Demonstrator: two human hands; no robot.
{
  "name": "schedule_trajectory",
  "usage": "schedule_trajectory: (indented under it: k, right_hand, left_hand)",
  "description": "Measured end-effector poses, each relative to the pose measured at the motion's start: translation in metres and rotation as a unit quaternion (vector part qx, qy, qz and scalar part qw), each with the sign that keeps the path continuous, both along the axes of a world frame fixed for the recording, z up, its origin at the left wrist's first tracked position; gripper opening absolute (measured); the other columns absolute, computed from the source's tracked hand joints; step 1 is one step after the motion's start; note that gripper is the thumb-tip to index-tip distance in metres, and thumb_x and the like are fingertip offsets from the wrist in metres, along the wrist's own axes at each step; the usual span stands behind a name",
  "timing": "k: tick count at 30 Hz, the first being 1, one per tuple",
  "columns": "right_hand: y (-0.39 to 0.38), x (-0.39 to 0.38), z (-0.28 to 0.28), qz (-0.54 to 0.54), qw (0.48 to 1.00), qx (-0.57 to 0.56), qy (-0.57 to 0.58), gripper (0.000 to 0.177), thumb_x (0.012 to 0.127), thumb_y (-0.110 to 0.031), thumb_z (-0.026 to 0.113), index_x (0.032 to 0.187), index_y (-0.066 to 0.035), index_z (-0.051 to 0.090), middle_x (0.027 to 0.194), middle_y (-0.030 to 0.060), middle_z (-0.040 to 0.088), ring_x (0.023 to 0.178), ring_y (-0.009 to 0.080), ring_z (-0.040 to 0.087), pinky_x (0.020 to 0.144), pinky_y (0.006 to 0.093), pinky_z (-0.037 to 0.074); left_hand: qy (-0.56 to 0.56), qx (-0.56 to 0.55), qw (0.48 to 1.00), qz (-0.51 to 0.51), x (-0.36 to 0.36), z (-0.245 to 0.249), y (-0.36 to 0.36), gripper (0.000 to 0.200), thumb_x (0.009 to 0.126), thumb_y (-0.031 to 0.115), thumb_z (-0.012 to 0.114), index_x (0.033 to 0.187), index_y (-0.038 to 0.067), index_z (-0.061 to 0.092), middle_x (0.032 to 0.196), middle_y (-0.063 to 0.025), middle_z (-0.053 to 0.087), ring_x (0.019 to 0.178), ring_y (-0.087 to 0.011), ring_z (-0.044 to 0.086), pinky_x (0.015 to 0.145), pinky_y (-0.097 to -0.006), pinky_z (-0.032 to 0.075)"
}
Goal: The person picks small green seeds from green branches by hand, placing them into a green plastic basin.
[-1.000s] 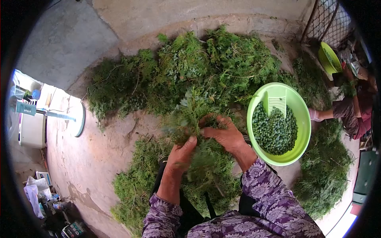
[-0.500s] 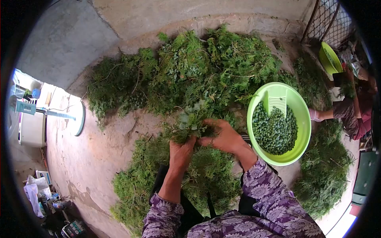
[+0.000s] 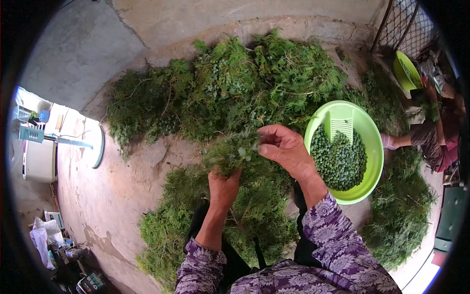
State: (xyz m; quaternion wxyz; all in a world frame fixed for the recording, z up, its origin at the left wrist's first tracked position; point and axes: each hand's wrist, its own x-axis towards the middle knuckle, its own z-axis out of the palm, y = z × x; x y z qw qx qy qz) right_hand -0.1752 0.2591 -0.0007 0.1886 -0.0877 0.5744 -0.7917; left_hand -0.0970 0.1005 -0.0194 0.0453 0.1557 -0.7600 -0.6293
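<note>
My left hand (image 3: 223, 190) is closed around a leafy green sprig (image 3: 226, 156), which is partly blurred. Just right of the sprig, my right hand (image 3: 289, 151) is raised with thumb and forefinger curled toward each other; whether anything small sits between them cannot be made out. A light green basin (image 3: 378, 159) stands to the right of my right hand. Inside it lie many small green cones (image 3: 339, 164), below a ridged washboard panel (image 3: 341, 125). Cut green branches (image 3: 230, 73) are heaped beyond my hands, and more branches (image 3: 166, 220) lie below them around my legs.
Another person (image 3: 443, 127) sits at the far right near a second green basin (image 3: 407, 71). More branches (image 3: 399, 210) lie right of the large basin. A fan's round base (image 3: 98, 147) stands at left, with bags and tools at lower left.
My right hand has moved away from the sprig, up and to the right, and its fingers have come off the foliage. My left hand has stayed in nearly the same place with the sprig.
</note>
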Motion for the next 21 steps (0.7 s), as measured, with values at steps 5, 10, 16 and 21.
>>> schedule_trajectory:
  k: [5,10,16,21]
  right_hand:
    - [0.003,0.003,0.01,0.035,0.998,0.042,0.015,0.028,0.073,-0.011,0.067,0.098,-0.004,0.057,0.081,-0.0025,0.057,0.075,0.0048,0.052,0.069,0.0208,0.046]
    - [0.002,0.004,0.008,0.018,0.998,0.052,0.035,0.025,0.075,-0.011,0.066,0.097,-0.003,0.057,0.079,-0.0023,0.057,0.073,0.0042,0.051,0.066,0.0204,0.045]
    - [0.003,0.001,-0.008,-0.037,0.988,0.111,0.105,0.018,0.078,-0.01,0.06,0.093,-0.001,0.056,0.073,-0.0013,0.057,0.065,0.0035,0.047,0.058,0.0203,0.042]
    - [0.001,0.006,0.001,-0.034,0.966,0.217,0.135,0.016,0.08,-0.008,0.057,0.094,-0.002,0.055,0.073,-0.0001,0.055,0.065,0.0055,0.05,0.057,0.0204,0.042]
  left_hand:
    - [0.029,0.006,1.0,0.004,-0.003,-0.006,0.004,0.012,0.078,0.005,0.055,0.09,0.002,0.056,0.079,-0.0021,0.059,0.072,-0.0097,0.05,0.065,-0.0278,0.041]
    - [0.034,0.017,0.999,0.003,-0.004,-0.003,0.009,0.013,0.079,0.004,0.054,0.091,0.002,0.056,0.08,-0.0013,0.059,0.074,-0.0099,0.051,0.067,-0.0267,0.041]
    - [-0.103,0.21,0.972,0.015,-0.006,0.008,0.001,0.018,0.077,0.011,0.061,0.092,0.003,0.057,0.085,-0.0035,0.058,0.073,-0.0131,0.053,0.06,-0.0302,0.044]
    - [-0.147,0.315,0.927,0.138,-0.005,0.012,0.0,0.04,0.066,0.028,0.073,0.085,-0.002,0.055,0.076,-0.005,0.056,0.062,-0.0099,0.051,0.049,-0.0278,0.041]
